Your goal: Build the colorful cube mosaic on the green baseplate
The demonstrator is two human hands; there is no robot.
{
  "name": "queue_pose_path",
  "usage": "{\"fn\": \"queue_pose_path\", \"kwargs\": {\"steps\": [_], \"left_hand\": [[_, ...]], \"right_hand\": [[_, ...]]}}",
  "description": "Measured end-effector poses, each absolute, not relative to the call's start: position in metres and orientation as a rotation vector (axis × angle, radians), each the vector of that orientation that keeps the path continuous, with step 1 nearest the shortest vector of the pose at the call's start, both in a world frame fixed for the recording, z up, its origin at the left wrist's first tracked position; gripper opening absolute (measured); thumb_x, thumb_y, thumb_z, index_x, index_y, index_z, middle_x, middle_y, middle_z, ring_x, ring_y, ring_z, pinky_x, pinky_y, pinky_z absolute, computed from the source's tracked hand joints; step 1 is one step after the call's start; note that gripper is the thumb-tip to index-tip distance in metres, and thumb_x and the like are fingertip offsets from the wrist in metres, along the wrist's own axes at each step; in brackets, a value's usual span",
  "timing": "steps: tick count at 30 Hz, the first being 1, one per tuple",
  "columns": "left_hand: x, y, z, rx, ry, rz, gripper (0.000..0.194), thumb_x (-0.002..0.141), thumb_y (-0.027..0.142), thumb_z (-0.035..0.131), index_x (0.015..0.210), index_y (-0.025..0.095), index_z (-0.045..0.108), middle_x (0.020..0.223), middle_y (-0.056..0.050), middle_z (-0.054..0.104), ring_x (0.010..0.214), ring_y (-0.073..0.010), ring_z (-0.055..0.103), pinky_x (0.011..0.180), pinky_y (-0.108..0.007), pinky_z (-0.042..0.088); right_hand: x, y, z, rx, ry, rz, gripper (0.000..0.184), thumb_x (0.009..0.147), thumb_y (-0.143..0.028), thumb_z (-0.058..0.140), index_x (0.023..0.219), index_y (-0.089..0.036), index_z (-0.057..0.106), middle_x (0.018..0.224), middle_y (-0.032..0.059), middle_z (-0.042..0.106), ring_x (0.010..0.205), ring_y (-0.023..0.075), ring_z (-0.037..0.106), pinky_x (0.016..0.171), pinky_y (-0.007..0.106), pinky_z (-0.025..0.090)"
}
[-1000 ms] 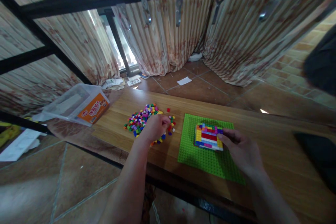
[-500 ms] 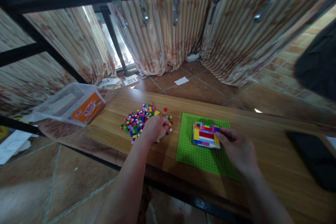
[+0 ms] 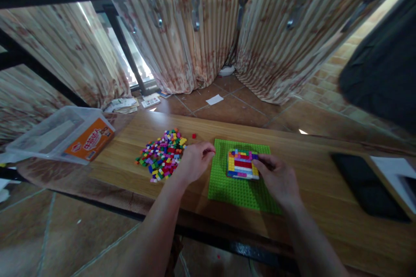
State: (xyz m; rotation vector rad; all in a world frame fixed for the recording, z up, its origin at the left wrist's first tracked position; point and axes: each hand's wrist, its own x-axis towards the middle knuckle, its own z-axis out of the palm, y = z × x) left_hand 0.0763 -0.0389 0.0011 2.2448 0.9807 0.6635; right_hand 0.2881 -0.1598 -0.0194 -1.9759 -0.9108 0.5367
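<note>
Head view, item by item.

Left hand (image 3: 195,162): at nine o'clock of the green studded baseplate (image 3: 224,193), wrist bent, forearm rising from seven; thumb and fingertips drawn narrow. Cannot tell whether a brick is between them.

Right hand (image 3: 281,181): at three o'clock, forearm from five; thumb and fingers closed narrowly on the right edge of the multicoloured brick-built block (image 3: 242,164).

Block: on the baseplate, toward twelve from its centre.

Loose toy-brick pile (image 3: 162,151): beyond the left hand, toward nine.

Handling, as judged: brace the block low at three o'clock, fingertips off its top studs; square any brick before pressing straight down.
</note>
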Motion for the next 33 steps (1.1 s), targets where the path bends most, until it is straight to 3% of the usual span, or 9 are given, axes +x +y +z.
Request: {"fn": "queue_pose_path", "kwargs": {"steps": [12, 22, 26, 33], "left_hand": [[0.121, -0.057, -0.004, 2.192, 0.988, 0.729, 0.013, 0.086, 0.015, 0.061, 0.088, 0.019, 0.073, 0.088, -0.002, 0.076, 0.082, -0.0163, 0.068, 0.081, -0.029, 0.051], [0.131, -0.051, -0.010, 1.707, 1.023, 0.807, 0.007, 0.075, 0.010, 0.067, 0.075, 0.016, 0.070, 0.075, -0.002, 0.072, 0.072, -0.0141, 0.066, 0.070, -0.025, 0.049], [0.136, -0.049, -0.012, 1.254, 1.015, 0.781, 0.009, 0.065, 0.008, 0.072, 0.071, 0.014, 0.067, 0.063, 0.002, 0.065, 0.057, -0.0090, 0.057, 0.059, -0.021, 0.044], [0.141, -0.049, -0.007, 0.967, 1.037, 0.688, 0.011, 0.062, 0.005, 0.069, 0.069, 0.013, 0.064, 0.050, 0.004, 0.057, 0.044, -0.0055, 0.048, 0.049, -0.019, 0.037]], "right_hand": [[0.290, -0.161, -0.024, -1.942, -0.905, 0.572, 0.041, 0.076, -0.048, 0.063, 0.100, -0.016, 0.073, 0.096, 0.0107, 0.077, 0.085, 0.0239, 0.071, 0.080, 0.037, 0.053], [0.289, -0.160, -0.022, -1.967, -0.923, 0.570, 0.043, 0.077, -0.048, 0.061, 0.101, -0.015, 0.073, 0.098, 0.0113, 0.077, 0.086, 0.0240, 0.071, 0.081, 0.038, 0.053], [0.287, -0.160, -0.021, -1.975, -0.922, 0.561, 0.041, 0.077, -0.047, 0.061, 0.101, -0.015, 0.073, 0.098, 0.0112, 0.077, 0.087, 0.0236, 0.071, 0.080, 0.037, 0.053], [0.286, -0.160, -0.022, -1.960, -0.911, 0.541, 0.039, 0.076, -0.046, 0.062, 0.098, -0.016, 0.073, 0.096, 0.0105, 0.077, 0.084, 0.0228, 0.071, 0.078, 0.035, 0.054]]}}
